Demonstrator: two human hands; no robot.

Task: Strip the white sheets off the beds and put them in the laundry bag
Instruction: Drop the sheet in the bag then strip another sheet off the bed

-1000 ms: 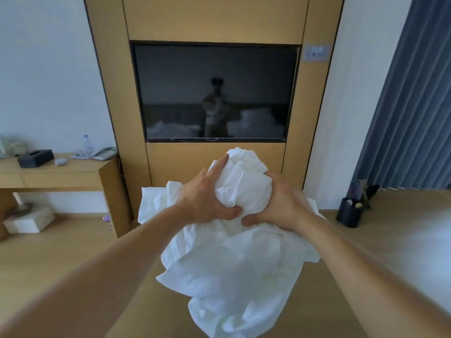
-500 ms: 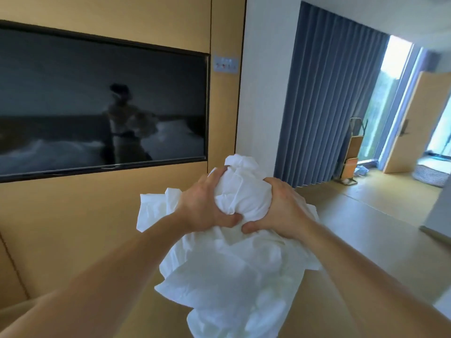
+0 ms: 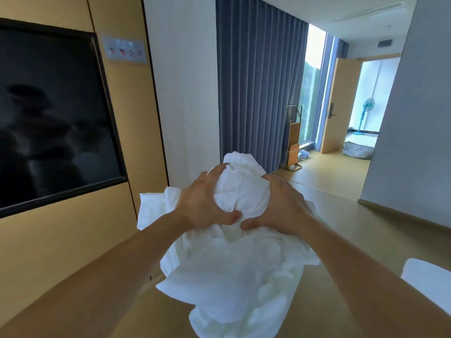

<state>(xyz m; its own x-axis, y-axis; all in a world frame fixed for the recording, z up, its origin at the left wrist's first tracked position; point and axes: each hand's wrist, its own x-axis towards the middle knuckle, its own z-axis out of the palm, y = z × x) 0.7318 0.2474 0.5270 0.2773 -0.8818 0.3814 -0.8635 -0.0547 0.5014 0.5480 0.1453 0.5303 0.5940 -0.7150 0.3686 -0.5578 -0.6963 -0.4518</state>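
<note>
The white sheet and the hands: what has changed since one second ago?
The head view swung right: the television slid to the left edge, the blue curtain moved to centre, and an open doorway appeared. The left hand and right hand still grip the bunched white sheet the same way.

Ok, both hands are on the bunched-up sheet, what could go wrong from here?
1. The left hand and right hand grip only the top of the sheet; loose folds hang low and could slip free or be stepped on.
2. The bundle hides the floor just ahead, and a trolley stands by the curtain, so a trip is possible.
</note>
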